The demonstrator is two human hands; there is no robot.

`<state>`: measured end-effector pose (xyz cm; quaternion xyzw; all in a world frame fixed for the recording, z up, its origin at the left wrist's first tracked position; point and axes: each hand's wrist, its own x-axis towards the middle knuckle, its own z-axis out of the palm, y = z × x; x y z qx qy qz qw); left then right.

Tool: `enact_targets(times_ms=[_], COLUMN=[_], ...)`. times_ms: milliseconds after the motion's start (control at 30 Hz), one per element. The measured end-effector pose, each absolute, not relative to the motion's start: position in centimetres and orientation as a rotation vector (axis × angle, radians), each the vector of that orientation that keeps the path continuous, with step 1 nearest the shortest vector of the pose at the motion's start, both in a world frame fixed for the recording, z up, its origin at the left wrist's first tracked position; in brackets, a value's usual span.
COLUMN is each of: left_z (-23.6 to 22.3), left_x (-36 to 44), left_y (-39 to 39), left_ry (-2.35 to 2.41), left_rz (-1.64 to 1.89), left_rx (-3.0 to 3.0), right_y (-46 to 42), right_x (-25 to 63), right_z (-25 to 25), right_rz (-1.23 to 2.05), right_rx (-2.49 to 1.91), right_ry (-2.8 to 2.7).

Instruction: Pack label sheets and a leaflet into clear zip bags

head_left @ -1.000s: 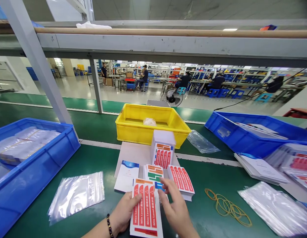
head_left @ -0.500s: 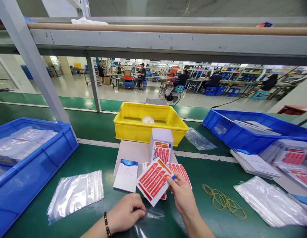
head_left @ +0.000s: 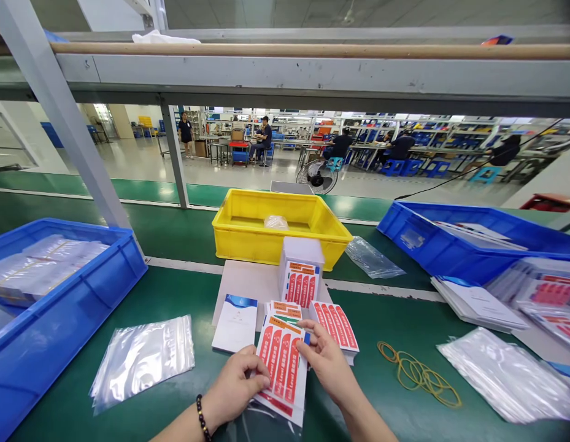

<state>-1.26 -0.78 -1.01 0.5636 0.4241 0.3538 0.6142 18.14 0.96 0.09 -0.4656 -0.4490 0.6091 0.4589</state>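
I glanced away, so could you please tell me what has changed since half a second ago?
The red label sheet, tilted in the right hand before, has swung straighter and come nearer the person, its lower end now at the clear bag by the left hand; whether it is inside is unclear. The right hand remains at its upper right edge. The yellow bin and rubber bands stayed put.

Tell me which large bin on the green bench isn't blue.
The yellow bin, in the middle behind the tall sticker stack; the left bin and right bin are both blue.
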Motion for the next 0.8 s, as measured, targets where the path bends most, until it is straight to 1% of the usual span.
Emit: enact_targets(times_ms=[67,167,267,367,533,667,800], left_z=[-0.9,-0.8,-0.7,-0.4,-0.1,-0.1,0.0], left_x=[-1.3,-1.3,-1.3,-1.3,-1.3,-1.2,-1.1], left_y=[-0.8,-0.8,-0.9,-0.9,-0.8,-0.8,-0.8], left_ry=[0.991,1.002,0.972,0.951,0.99,1.119,1.13], left_rz=[0.845,0.918,0.943,0.935,0.807,0.772,0.781], left_rx=[1.283,1.288,1.273,1.206,0.948,0.977,1.035], right_y=[0.8,0.4,0.0,-0.3,-0.2,-0.1,-0.3], right_x=[18.0,17.8,17.6,17.6,17.6,17.4,16.7], right_z=[0.5,1.1,1.3,1.0,0.5,0.6,1.2], right_rz=[1.458,1.389,1.471,1.584,1.585,1.572,1.5], right_rx=[-1.196,-1.216,-1.156,-1.217,-1.256,-1.299,-1.302], right_ry=[-1.282,-1.686,-1.893,-1.881,-1.696,-1.644,-1.689])
